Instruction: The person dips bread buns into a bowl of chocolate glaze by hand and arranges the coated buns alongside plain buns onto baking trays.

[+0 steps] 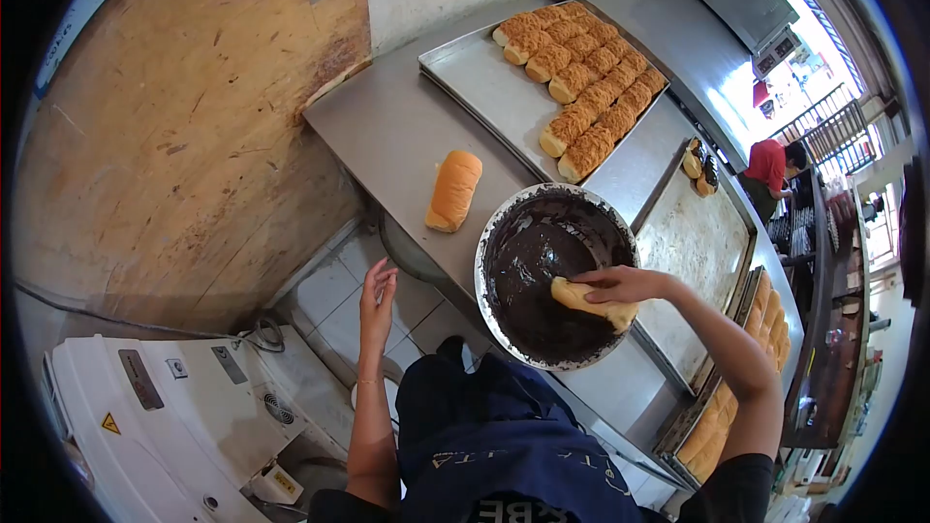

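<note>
My right hand [620, 285] grips a bread roll [586, 302] over the near right part of a round bowl [491, 315]. Dark chocolate-coloured spread [542, 252] coats the inside of the bowl; the roll's underside is hidden, so I cannot tell how much it touches the spread. My left hand [378, 292] hangs in front of the table edge, fingers apart and holding nothing. On the steel table, left of the bowl, lies a plain golden roll [454, 191].
Behind the bowl, a tray [465, 68] carries rows of crumb-topped rolls [581, 68]. To the right, another tray [693, 261] bears a few dark-topped pieces [701, 169]. Plain loaves [722, 416] fill a tray at far right. A white machine [174, 426] stands lower left. A person in red [767, 169] is farther back.
</note>
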`<move>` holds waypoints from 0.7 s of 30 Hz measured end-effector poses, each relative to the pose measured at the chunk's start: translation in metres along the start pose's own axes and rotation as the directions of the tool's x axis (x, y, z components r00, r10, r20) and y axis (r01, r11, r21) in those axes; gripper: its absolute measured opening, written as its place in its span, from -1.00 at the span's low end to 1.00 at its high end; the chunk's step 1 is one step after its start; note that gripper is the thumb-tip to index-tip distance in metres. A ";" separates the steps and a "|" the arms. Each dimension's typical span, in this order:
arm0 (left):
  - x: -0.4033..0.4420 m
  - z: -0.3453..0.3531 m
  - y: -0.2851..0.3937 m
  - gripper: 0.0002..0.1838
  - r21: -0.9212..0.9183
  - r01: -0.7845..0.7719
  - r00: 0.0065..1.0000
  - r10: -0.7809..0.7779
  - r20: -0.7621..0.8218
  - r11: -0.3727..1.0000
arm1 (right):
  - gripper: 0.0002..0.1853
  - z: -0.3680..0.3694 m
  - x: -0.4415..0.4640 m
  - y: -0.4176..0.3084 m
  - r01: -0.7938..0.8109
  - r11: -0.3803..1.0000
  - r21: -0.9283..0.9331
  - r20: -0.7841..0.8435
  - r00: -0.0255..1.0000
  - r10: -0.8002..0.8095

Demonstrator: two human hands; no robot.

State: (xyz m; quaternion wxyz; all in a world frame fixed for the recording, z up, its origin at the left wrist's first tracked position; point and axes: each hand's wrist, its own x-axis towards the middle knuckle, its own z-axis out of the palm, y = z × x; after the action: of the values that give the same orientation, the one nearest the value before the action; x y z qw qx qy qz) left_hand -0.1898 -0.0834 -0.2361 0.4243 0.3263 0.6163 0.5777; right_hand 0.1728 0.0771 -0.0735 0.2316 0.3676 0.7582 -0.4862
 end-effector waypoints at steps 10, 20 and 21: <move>0.003 0.003 0.000 -0.56 -0.013 -0.022 1.000 0.022 -0.006 1.000 | -0.56 0.010 -0.033 0.044 -0.282 0.285 0.916 0.220 0.948 0.231; 0.002 0.004 0.002 -0.54 -0.011 0.000 1.000 0.000 -0.004 1.000 | -0.44 0.021 -0.018 0.008 -0.032 0.543 0.839 -0.056 0.988 0.144; 0.001 0.004 0.001 -0.54 -0.010 0.000 1.000 0.000 -0.004 1.000 | -0.42 0.016 -0.018 -0.014 0.064 0.712 0.699 -0.150 0.987 0.059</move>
State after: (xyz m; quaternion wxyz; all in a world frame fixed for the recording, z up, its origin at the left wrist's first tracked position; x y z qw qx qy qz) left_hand -0.1868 -0.0805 -0.2349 0.4246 0.3232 0.6142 0.5815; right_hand 0.1728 0.0527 -0.0596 0.0118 0.4650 0.5334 -0.7065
